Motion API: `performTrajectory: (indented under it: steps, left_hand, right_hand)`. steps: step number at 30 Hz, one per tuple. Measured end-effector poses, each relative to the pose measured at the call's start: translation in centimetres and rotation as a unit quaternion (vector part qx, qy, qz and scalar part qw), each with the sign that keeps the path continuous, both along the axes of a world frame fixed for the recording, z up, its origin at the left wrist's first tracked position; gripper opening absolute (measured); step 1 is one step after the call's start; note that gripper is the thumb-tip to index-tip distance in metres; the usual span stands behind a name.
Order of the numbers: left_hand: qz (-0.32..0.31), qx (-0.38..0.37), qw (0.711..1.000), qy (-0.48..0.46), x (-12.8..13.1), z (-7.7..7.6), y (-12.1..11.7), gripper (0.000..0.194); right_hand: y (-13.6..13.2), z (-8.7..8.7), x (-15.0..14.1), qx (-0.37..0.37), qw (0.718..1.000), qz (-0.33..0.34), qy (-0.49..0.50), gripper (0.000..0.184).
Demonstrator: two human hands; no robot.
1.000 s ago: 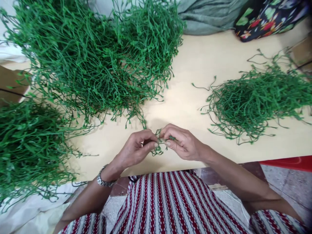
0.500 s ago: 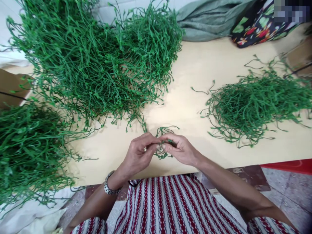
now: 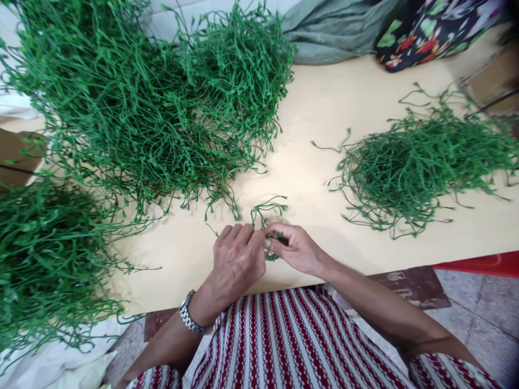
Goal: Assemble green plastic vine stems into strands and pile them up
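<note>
Nearest the camera, the person wears a striped garment (image 3: 275, 340), with a metal-banded watch (image 3: 190, 313) on the left wrist. Just beyond, the two hands meet over the near part of the pale table (image 3: 308, 189). The left hand (image 3: 239, 262) is curled closed, back upward, and whatever its fingertips hold is hidden. The right hand (image 3: 298, 251) grasps a small bunch of green stems (image 3: 263, 210) between thumb and fingers; some stems fan out on the table beyond the hands. A leafy pile (image 3: 48, 248) lies to the left, a smaller pile (image 3: 413, 167) to the right, with one loose stem (image 3: 332, 148) near it. Farther off rises a large heap (image 3: 141, 108); grey-green cloth (image 3: 332, 32) and floral fabric (image 3: 425, 38) lie along the far side.
</note>
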State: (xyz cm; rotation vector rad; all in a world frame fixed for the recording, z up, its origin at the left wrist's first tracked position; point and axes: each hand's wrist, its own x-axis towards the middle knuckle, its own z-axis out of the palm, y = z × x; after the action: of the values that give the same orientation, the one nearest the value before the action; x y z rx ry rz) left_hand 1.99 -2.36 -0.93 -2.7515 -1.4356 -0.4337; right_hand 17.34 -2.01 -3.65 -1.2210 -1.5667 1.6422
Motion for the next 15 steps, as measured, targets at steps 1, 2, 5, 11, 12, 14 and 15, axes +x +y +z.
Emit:
performTrajectory:
  steps: [1, 2, 5, 11, 12, 14, 15]
  left_hand:
    - [-0.005, -0.021, 1.000, 0.000, 0.0, 0.2, 0.1, 0.016]
    - [-0.014, -0.048, 0.999, 0.000, -0.1, 0.4, 0.3, 0.016]
    - [-0.081, -0.147, 0.986, 0.014, -0.6, 1.1, 0.9, 0.016]
    - [-0.203, -0.230, 0.951, 0.030, -0.8, 1.6, 1.1, 0.026]
    - [-0.205, -0.220, 0.953, 0.028, -0.7, 1.5, 1.0, 0.027]
    - [-0.214, -0.200, 0.956, 0.018, -0.5, 1.1, 0.9, 0.027]
    - [-0.219, -0.191, 0.957, 0.009, -0.6, 1.0, 1.0, 0.026]
  right_hand:
    - [0.0, 0.1, 0.1, 0.030, 0.999, 0.000, -0.021, 0.014]
    - [0.0, 0.1, 0.2, 0.068, 0.997, 0.005, -0.043, 0.013]
    - [0.1, 0.0, 0.6, 0.188, 0.976, 0.059, -0.094, 0.019]
    - [0.8, 0.1, 1.5, 0.324, 0.901, 0.219, -0.189, 0.015]
    - [0.9, 0.3, 1.6, 0.340, 0.888, 0.234, -0.204, 0.015]
    - [1.1, 0.5, 1.8, 0.377, 0.862, 0.254, -0.225, 0.014]
    - [1.3, 0.6, 1.9, 0.393, 0.852, 0.257, -0.231, 0.014]
